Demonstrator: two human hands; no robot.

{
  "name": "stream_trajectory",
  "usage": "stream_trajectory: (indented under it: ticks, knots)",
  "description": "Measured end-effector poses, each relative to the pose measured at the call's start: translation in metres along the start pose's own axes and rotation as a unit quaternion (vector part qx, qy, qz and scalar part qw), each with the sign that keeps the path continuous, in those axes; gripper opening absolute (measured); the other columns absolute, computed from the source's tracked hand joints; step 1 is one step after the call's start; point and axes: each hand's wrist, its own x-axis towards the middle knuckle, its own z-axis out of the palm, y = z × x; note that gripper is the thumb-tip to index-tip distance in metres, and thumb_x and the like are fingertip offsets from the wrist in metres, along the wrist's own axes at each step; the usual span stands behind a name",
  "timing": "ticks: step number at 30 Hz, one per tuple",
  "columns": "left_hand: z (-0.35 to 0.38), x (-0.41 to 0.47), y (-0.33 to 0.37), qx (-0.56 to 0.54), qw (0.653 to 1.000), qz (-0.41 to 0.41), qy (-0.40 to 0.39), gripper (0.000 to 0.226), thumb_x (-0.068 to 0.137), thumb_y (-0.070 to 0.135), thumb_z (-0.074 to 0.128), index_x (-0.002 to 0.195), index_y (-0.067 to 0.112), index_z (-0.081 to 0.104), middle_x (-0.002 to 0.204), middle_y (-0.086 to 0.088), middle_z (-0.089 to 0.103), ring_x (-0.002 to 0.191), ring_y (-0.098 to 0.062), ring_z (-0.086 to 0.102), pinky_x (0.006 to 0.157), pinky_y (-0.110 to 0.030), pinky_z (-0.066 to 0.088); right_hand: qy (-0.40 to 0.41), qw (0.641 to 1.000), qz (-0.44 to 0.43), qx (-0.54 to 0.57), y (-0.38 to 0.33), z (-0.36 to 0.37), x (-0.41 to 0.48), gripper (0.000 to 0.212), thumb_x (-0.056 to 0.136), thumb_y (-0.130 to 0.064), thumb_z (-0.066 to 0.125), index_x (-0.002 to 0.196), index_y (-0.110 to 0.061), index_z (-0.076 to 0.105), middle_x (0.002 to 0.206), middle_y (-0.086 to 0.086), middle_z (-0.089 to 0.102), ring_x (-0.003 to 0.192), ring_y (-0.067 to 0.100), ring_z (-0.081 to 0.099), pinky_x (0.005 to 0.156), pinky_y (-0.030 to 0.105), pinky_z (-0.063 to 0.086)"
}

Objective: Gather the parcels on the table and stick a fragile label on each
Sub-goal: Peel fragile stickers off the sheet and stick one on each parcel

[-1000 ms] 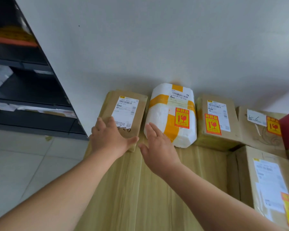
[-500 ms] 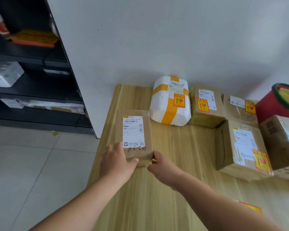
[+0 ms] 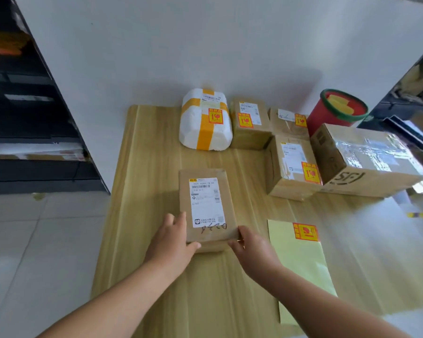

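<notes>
While both hands hold it by its near corners, the flat brown parcel [image 3: 206, 208] lies on the wooden table [image 3: 152, 167] in front of the person, its white shipping label [image 3: 206, 189] facing up and squared to them. That looks like a way of presenting a bare patch of cardboard for a sticker. The left hand [image 3: 171, 240] has its fingers laid over the near-left corner and its thumb tucked along the near edge. The right hand [image 3: 252, 252] pinches the near-right corner in the same way, so each hand is partly closed on the parcel and steadies it. Just beside the right hand lies a pale yellow backing sheet [image 3: 300, 264] carrying a single red-and-yellow fragile label [image 3: 305, 231], probably kept within easy reach for peeling. I count six parcels. One is in the hands and five are gathered against the wall at the far right, likely to keep finished ones out of the working space. These are a white foam parcel [image 3: 205, 123] banded in orange tape, a small brown box [image 3: 250, 123], a brown parcel [image 3: 288, 121] behind, a taller brown box [image 3: 293, 167] in front, and a large SF carton [image 3: 366, 159]. Four of the five show a fragile label. The SF carton shows none on the faces in view, and neither does the held parcel. One red bucket [image 3: 337, 111] with a green rim stands behind the carton.
</notes>
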Motion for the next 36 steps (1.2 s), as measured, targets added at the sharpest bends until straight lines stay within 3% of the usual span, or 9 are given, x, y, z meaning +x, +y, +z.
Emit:
stream_trajectory:
  ticks: [4,6,8,10,12,15,23,30,36]
  knots:
    - [0.014,-0.013,0.012,0.089,0.994,0.007,0.068,0.081,0.083,0.045,0.064,0.148,0.019,0.023,0.134,-0.002,0.036,0.124,-0.024,0.041,0.102,-0.034,0.034,-0.022,1.000,-0.017,-0.009,0.027,0.004,-0.013,0.039,0.096,-0.039,0.051,0.130,-0.022,0.049,0.128,-0.001,0.058,0.112,0.019,0.057,0.085,0.029,0.044]
    - [0.027,-0.022,0.025,0.143,0.983,0.053,0.098,0.082,0.079,0.043,0.069,0.145,0.016,0.030,0.144,-0.007,0.034,0.134,-0.027,0.030,0.107,-0.042,0.025,-0.017,0.999,-0.028,-0.027,0.044,0.000,-0.022,0.047,0.096,-0.040,0.050,0.139,-0.022,0.043,0.138,-0.001,0.051,0.120,0.019,0.053,0.093,0.030,0.043]
    - [0.046,-0.032,0.042,0.155,0.974,0.127,0.107,0.081,0.071,0.038,0.077,0.139,0.013,0.041,0.141,-0.012,0.041,0.132,-0.029,0.033,0.105,-0.046,0.026,0.000,0.998,-0.037,-0.045,0.066,-0.007,-0.032,0.049,0.097,-0.040,0.049,0.141,-0.022,0.041,0.142,-0.002,0.046,0.125,0.019,0.049,0.098,0.029,0.040]
    - [0.066,-0.044,0.065,0.157,0.963,0.194,0.097,0.081,0.067,0.037,0.080,0.135,0.013,0.044,0.135,-0.013,0.047,0.126,-0.027,0.035,0.105,-0.043,0.023,0.020,0.997,-0.047,-0.064,0.094,-0.015,-0.043,0.049,0.097,-0.039,0.049,0.142,-0.020,0.040,0.144,-0.001,0.044,0.129,0.018,0.043,0.102,0.030,0.037]
    - [0.085,-0.057,0.090,0.157,0.962,0.220,0.048,0.077,0.079,0.038,0.070,0.144,0.016,0.034,0.143,-0.009,0.039,0.133,-0.025,0.031,0.112,-0.039,0.018,0.028,0.995,-0.040,-0.088,0.126,-0.020,-0.051,0.051,0.097,-0.039,0.049,0.143,-0.018,0.039,0.147,0.000,0.040,0.134,0.019,0.037,0.108,0.030,0.032]
    - [0.117,-0.064,0.117,0.142,0.968,0.202,-0.038,0.073,0.094,0.041,0.048,0.152,0.021,0.007,0.159,0.000,0.010,0.146,-0.020,0.007,0.118,-0.035,0.004,0.022,0.993,0.010,-0.113,0.174,-0.027,-0.060,0.057,0.097,-0.042,0.046,0.147,-0.018,0.031,0.154,0.001,0.029,0.142,0.020,0.026,0.113,0.033,0.027]
    - [0.196,-0.044,0.149,0.220,0.948,0.170,-0.155,0.078,0.095,0.051,0.039,0.152,0.025,-0.008,0.159,0.002,-0.019,0.145,-0.019,-0.019,0.117,-0.040,-0.003,0.019,0.990,0.082,-0.113,0.250,-0.030,-0.048,0.070,0.097,-0.045,0.043,0.152,-0.013,0.014,0.160,0.005,0.014,0.147,0.023,0.009,0.117,0.034,0.013]
    - [0.226,-0.014,0.146,0.262,0.949,0.105,-0.141,0.107,0.080,0.076,0.039,0.150,0.017,-0.017,0.156,-0.006,-0.026,0.143,-0.023,-0.025,0.118,-0.043,-0.009,0.022,0.983,0.106,-0.150,0.272,-0.017,-0.025,0.087,0.092,-0.065,0.028,0.153,-0.012,-0.003,0.161,0.006,-0.009,0.147,0.024,-0.014,0.118,0.040,-0.005]
    - [0.243,-0.023,0.150,0.244,0.951,0.147,-0.120,0.094,0.087,0.068,0.036,0.151,0.017,-0.011,0.158,-0.002,-0.021,0.144,-0.019,-0.022,0.118,-0.041,-0.008,0.025,0.993,0.028,-0.111,0.262,-0.005,-0.024,0.085,0.092,-0.062,0.036,0.153,-0.014,0.001,0.162,0.002,-0.007,0.147,0.022,-0.015,0.119,0.037,-0.004]
